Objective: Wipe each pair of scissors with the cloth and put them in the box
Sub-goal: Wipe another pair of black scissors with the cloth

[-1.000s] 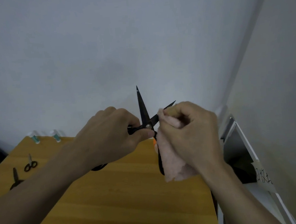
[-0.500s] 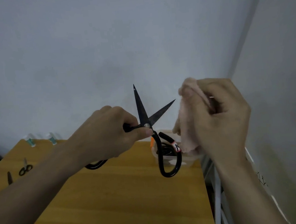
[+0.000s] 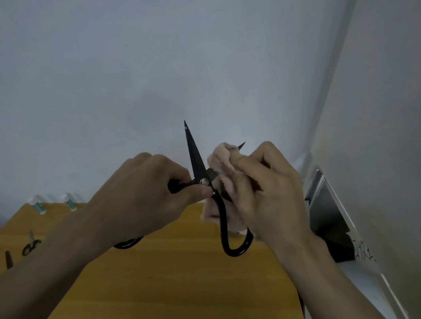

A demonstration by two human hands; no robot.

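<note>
Pale grey walls meet in a corner on the right, smooth and matte, above a warm wooden table (image 3: 165,292) with a straight grain. My left hand (image 3: 141,199) grips one looped handle of the big black scissors (image 3: 196,160), blades spread in a V above the table's far edge. My right hand (image 3: 264,192) pinches the fuzzy pink cloth (image 3: 224,163) around the right blade. Far left lie small scissors (image 3: 30,247), with two white bottles (image 3: 39,205) beyond.

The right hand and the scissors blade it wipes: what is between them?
In the head view, the pink cloth lies between the right hand and the right blade of the black scissors; only that blade's tip shows above it.
</note>
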